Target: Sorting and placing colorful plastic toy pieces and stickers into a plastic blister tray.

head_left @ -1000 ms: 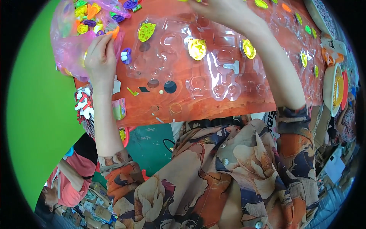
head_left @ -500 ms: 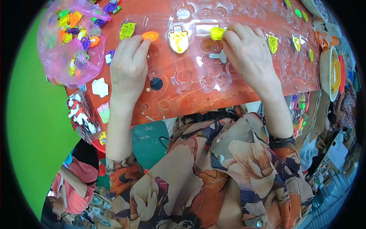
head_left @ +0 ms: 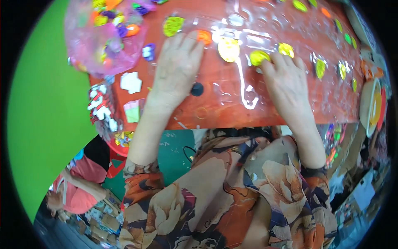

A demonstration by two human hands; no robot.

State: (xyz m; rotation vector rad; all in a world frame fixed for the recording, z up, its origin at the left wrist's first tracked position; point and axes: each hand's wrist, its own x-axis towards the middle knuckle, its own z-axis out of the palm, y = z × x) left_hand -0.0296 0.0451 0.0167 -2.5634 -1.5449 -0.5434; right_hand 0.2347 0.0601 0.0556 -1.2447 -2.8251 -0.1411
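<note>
head view | left hand (head_left: 177, 66) is laid flat, fingers spread, on clear plastic tray (head_left: 248, 89), fingertips touching orange piece (head_left: 204, 36) | right hand (head_left: 286, 81) is laid flat, fingertips at yellow piece (head_left: 258, 57) | nothing is gripped | pink bag (head_left: 103, 37) is seen at upper left

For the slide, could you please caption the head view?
Both hands press small coloured pieces, left hand on an orange piece, right hand on a yellow piece, into a clear moulded tray.

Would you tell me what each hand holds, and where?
Neither grips anything: the left hand fingertips press an orange piece, the right hand fingertips a yellow piece.
</note>
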